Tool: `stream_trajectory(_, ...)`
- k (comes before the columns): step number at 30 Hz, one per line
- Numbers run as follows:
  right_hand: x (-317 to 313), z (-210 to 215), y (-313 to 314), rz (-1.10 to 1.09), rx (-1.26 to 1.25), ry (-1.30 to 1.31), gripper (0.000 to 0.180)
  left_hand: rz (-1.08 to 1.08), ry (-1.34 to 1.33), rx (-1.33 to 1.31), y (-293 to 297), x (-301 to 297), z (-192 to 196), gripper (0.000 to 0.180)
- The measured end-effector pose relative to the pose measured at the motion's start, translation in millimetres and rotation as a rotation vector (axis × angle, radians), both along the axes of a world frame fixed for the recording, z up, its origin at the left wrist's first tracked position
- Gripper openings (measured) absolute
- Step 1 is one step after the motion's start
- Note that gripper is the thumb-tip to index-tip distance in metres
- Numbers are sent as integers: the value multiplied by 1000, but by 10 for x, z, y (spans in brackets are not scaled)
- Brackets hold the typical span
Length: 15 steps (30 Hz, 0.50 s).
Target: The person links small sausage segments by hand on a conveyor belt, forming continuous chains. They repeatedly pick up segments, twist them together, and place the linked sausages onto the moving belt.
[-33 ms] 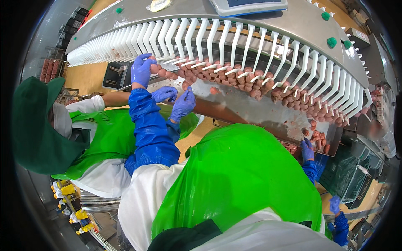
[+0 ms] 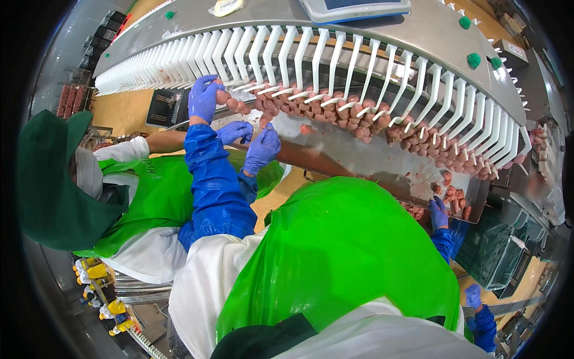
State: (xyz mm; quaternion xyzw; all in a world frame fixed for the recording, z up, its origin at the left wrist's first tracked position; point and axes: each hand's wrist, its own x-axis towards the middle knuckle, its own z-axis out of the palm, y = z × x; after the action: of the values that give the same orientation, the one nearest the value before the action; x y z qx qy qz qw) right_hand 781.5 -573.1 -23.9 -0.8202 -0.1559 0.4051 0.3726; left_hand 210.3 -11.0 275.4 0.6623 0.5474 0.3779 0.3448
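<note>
My left hand (image 2: 204,99), in a blue glove and blue sleeve cover, pinches the end of a string of round pink sausage links (image 2: 231,103) at the white prongs. From my fingers the string runs right to more links (image 2: 359,116) bunched along the prongs. My right hand (image 2: 439,213), also gloved, rests at the near rim of a metal tray (image 2: 323,157), fingers stretched over the edge. Near it lie loose links and meat pieces (image 2: 456,198). Two gloved hands of a co-worker (image 2: 235,132) work just below my left hand, one touching a hanging link (image 2: 263,121).
A curved row of white prongs (image 2: 287,51) hangs from a steel housing (image 2: 257,15). On it sits a scale (image 2: 354,7). A co-worker in a dark green cap (image 2: 57,179) stands close at left. Another gloved hand (image 2: 473,295) shows at lower right. One link (image 2: 306,129) lies apart in the tray.
The other gloved hand at lower right has shifted slightly left and its fingers have changed pose. My hands and the string look almost unchanged.
</note>
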Motion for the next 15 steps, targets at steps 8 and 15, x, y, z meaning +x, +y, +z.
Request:
stream_trajectory(8, 215, -176, 17, 150, 24, -71, 31, 312, -57, 120, 87, 20, -104, 27)
stream_trajectory(15, 202, -172, -29, 101, -4, -68, 32, 243, 151, 54, 121, 118, -119, 29)
